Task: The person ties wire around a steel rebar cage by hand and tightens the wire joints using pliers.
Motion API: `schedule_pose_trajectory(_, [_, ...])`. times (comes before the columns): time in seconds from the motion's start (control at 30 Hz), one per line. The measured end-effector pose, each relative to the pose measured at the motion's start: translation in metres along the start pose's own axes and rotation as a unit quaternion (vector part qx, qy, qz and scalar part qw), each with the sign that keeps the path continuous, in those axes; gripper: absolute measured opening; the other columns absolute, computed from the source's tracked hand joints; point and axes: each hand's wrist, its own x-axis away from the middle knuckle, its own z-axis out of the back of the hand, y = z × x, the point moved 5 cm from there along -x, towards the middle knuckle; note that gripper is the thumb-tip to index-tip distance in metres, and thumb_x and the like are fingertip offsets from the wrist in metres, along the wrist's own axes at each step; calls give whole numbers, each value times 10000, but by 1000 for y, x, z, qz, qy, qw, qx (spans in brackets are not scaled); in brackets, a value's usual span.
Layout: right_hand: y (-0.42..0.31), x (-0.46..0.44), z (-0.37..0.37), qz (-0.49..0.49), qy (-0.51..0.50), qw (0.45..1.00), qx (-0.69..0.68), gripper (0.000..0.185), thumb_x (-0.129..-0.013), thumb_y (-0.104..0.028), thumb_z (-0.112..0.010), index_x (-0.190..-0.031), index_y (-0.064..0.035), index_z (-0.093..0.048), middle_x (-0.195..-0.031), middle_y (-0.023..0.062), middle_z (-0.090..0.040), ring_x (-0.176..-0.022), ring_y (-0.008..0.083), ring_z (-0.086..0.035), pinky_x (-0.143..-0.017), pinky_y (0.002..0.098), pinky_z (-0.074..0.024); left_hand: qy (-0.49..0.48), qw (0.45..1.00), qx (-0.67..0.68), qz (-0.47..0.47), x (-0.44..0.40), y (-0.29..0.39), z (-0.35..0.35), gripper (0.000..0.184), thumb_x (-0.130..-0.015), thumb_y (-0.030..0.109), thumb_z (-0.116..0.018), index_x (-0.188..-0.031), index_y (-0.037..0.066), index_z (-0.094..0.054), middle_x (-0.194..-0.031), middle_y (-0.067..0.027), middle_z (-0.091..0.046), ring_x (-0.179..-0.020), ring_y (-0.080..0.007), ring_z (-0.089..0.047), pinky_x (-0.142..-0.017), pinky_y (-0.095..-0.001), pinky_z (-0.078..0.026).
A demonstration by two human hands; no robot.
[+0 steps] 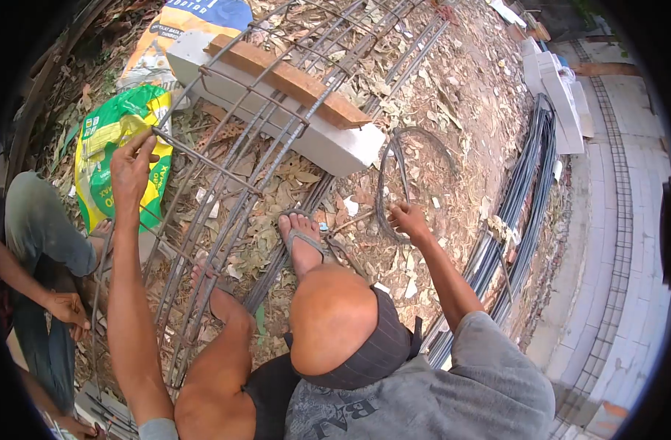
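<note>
Right hand (408, 218) closed on thin dark wire loop (381, 194), right of grey ribbed-steel cage (280, 157) — wire light, springy, I judge; pinch bunched strands. Left hand (130, 172) at cage's left edge — grip unclear.

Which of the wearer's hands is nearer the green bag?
Left: the left hand overlaps the green bag in view; the right hand is well to its right, at the wire.

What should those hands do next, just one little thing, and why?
Perhaps the right hand could bring its loop of dark wire over toward the metal cage. The left hand is up at the cage's edge, while the wire is off to the right, apart from the cage, so moving it closer seems sensible.
</note>
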Motion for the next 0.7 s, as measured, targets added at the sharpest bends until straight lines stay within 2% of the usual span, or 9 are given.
schedule_pose_trajectory(0.07, [72,10,-31,3,-11,992,129,414,-998,-364,-679,-1245,-37,-739,-990,113,-779,-791,185,-720,-725,344,-580,5,1000,9,-2,0,-2,0,398,-999,298,-730,-1308,46,-738,-936,-42,-765,-750,-95,-697,-595,-244,-465])
schedule_pose_trajectory(0.13, [112,28,-56,-14,-6,965,262,453,-931,-390,-700,-1246,-68,-745,-1107,194,-780,-1033,351,-749,-960,439,-555,1,1000,-8,6,-6,-12,2,393,-1000,299,-732,-1313,62,-740,-990,-35,-772,-766,-88,-697,-599,-236,-452])
schedule_pose_trajectory(0.2, [139,50,-76,-19,-41,957,285,442,-926,-388,-704,-1225,-64,-741,-1050,191,-788,-1025,362,-745,-933,445,-565,0,1000,-11,13,-7,-12,2,395,-1002,301,-730,-1317,63,-738,-1022,-33,-774,-772,-87,-697,-608,-234,-450])
schedule_pose_trajectory(0.23, [148,58,-82,-47,-77,950,298,505,-901,-398,-743,-1287,-76,-691,-1172,220,-744,-1090,396,-714,-943,475,-565,-2,1000,-22,16,-5,-10,3,394,-1003,307,-728,-1318,69,-739,-1057,-33,-774,-796,-85,-703,-616,-233,-449])
schedule_pose_trajectory(0.33, [138,84,-91,29,-74,944,321,653,-870,-399,-786,-1412,-100,-577,-1343,240,-608,-1146,442,-666,-966,513,-557,-10,999,-12,33,-4,-9,4,400,-1008,309,-725,-1322,61,-734,-1074,-35,-771,-820,-86,-711,-616,-234,-448])
schedule_pose_trajectory(0.37, [131,92,-91,-33,-102,935,339,776,-841,-398,-824,-1481,-125,-483,-1423,231,-462,-1214,467,-605,-1004,544,-539,-12,1000,-5,9,-5,-10,3,409,-1014,309,-720,-1329,49,-726,-1076,-37,-770,-829,-90,-717,-613,-236,-445])
schedule_pose_trajectory(0.47, [112,95,-104,111,-55,911,394,800,-833,-411,-830,-1485,-131,-460,-1402,218,-447,-1243,471,-574,-1002,551,-532,-13,999,-20,28,0,2,2,417,-1018,308,-717,-1336,37,-718,-1075,-37,-769,-829,-93,-717,-607,-236,-438])
schedule_pose_trajectory(0.6, [102,82,-122,134,-99,873,459,804,-834,-482,-800,-1480,-128,-477,-1362,232,-565,-1273,412,-574,-993,543,-509,-12,1000,-8,5,2,7,-2,379,-1008,282,-724,-1302,44,-741,-1036,-40,-771,-804,-99,-718,-602,-234,-441])
schedule_pose_trajectory(0.7, [93,70,-137,191,-102,845,489,821,-809,-553,-816,-1369,-49,-491,-1134,215,-711,-1138,425,-666,-969,537,-513,4,1000,1,-1,10,23,-3,383,-994,267,-728,-1278,11,-744,-1020,-66,-783,-785,-125,-727,-643,-265,-499])
